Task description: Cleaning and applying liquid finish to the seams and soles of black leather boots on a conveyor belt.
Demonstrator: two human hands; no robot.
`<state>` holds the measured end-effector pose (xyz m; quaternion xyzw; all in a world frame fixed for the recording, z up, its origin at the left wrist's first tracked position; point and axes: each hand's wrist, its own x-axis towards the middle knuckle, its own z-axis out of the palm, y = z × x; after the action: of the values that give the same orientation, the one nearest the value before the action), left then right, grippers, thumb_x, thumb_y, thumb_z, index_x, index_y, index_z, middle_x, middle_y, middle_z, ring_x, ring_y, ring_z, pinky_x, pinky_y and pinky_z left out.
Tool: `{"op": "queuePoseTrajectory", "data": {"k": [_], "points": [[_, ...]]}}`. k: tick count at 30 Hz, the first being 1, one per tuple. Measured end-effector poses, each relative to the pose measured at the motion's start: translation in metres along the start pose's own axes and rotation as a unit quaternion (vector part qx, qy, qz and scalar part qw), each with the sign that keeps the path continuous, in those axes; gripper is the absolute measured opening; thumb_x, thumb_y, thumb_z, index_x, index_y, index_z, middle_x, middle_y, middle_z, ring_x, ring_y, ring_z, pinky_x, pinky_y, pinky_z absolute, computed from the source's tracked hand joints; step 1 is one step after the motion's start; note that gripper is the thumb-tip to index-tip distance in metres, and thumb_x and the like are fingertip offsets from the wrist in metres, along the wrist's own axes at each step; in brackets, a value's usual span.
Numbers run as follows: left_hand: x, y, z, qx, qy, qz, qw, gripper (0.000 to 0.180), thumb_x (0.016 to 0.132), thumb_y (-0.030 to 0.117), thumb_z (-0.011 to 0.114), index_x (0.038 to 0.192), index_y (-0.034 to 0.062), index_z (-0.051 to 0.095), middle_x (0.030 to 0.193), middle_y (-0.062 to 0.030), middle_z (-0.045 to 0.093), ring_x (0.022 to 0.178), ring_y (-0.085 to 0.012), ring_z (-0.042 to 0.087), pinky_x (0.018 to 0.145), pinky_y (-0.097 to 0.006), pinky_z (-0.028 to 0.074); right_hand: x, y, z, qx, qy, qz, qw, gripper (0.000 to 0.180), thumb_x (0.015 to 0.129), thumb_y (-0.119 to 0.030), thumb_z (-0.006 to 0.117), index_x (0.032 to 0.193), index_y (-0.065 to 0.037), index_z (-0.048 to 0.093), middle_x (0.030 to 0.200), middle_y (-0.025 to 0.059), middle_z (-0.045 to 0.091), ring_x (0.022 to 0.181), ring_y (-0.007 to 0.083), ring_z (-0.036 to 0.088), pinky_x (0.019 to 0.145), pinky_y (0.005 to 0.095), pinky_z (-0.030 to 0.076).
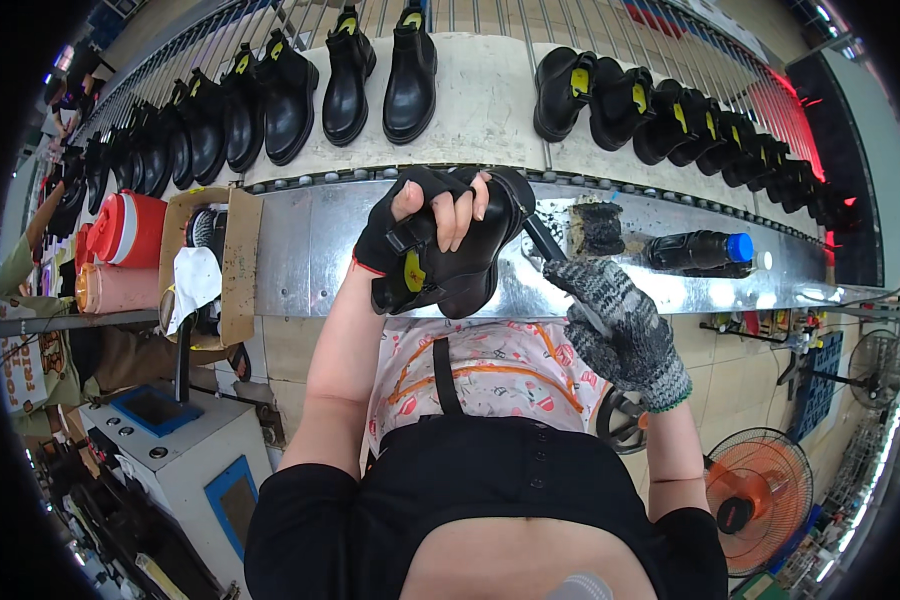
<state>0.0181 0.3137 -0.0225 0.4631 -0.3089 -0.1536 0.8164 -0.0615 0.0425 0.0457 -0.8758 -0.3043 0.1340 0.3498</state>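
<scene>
My left hand [438, 212], in a black fingerless glove, wraps over a black ankle boot [475, 262] and holds it tilted above the near edge of the metal bench. The boot's opening, with a yellow patch inside, points toward my lower left, and its sole end is up near the far side. A grey knitted glove covers my right hand [625, 330], which is closed around a slim tool [542, 238] with a dark, flat end. That end reaches the boot's right side; whether it touches, I cannot tell. Part of the tool's handle is hidden by my fingers.
Black boots [410, 80] stand in rows on the white conveyor [490, 90] beyond the metal bench [310, 240]. A black sponge-like block [597, 229] and a dark bottle with a blue cap [695, 250] lie right. A cardboard box [238, 270] and red jug [130, 228] stand left.
</scene>
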Motion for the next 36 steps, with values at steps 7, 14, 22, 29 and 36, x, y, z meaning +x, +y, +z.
{"op": "queuePoseTrajectory", "data": {"k": [7,14,22,29,36], "points": [[0.003,0.007,0.011,-0.044,0.035,-0.022,0.998,0.070,0.088,0.060,0.042,0.047,0.0042,0.050,0.052,-0.0066,0.048,0.080,-0.0214,0.044,0.097,-0.033,0.027,0.002,0.002,0.003,0.004,0.008,0.005,1.000,0.053,0.078,-0.008,0.060,0.130,-0.015,0.051,0.128,0.0131,0.053,0.116,0.0309,0.051,0.094,0.0383,0.044],[0.006,0.006,0.007,0.002,0.009,-0.015,1.000,0.071,0.087,0.064,0.040,0.047,0.0056,0.052,0.050,-0.0062,0.049,0.078,-0.0218,0.045,0.095,-0.035,0.028,0.009,-0.002,-0.011,0.070,0.054,-0.005,0.996,0.042,0.076,-0.019,0.066,0.118,-0.013,0.061,0.116,0.0122,0.061,0.106,0.0296,0.059,0.091,0.0367,0.046],[0.005,0.003,0.003,0.021,-0.007,-0.009,1.000,0.073,0.090,0.063,0.032,0.046,0.0086,0.052,0.052,-0.0036,0.052,0.080,-0.0203,0.046,0.098,-0.037,0.025,0.006,0.002,-0.013,0.184,0.043,0.044,0.981,0.038,0.077,-0.020,0.060,0.114,-0.011,0.062,0.111,0.0116,0.063,0.106,0.0287,0.059,0.092,0.0364,0.046],[-0.001,0.001,-0.008,-0.015,0.019,0.017,1.000,0.071,0.094,0.060,0.023,0.048,0.0125,0.050,0.053,0.0001,0.051,0.081,-0.0176,0.044,0.102,-0.038,0.021,0.017,0.007,0.000,0.172,0.080,-0.018,0.982,0.035,0.075,-0.017,0.058,0.109,-0.008,0.064,0.106,0.0106,0.065,0.101,0.0298,0.061,0.090,0.0370,0.047],[-0.010,-0.002,-0.038,-0.113,0.126,0.055,0.984,0.068,0.095,0.057,0.027,0.048,0.0100,0.043,0.053,-0.0030,0.043,0.084,-0.0197,0.042,0.102,-0.034,0.024,0.042,0.032,0.053,0.141,0.116,-0.111,0.977,0.043,0.067,-0.012,0.056,0.109,-0.010,0.063,0.104,0.0099,0.064,0.099,0.0290,0.060,0.089,0.0370,0.047]]}}
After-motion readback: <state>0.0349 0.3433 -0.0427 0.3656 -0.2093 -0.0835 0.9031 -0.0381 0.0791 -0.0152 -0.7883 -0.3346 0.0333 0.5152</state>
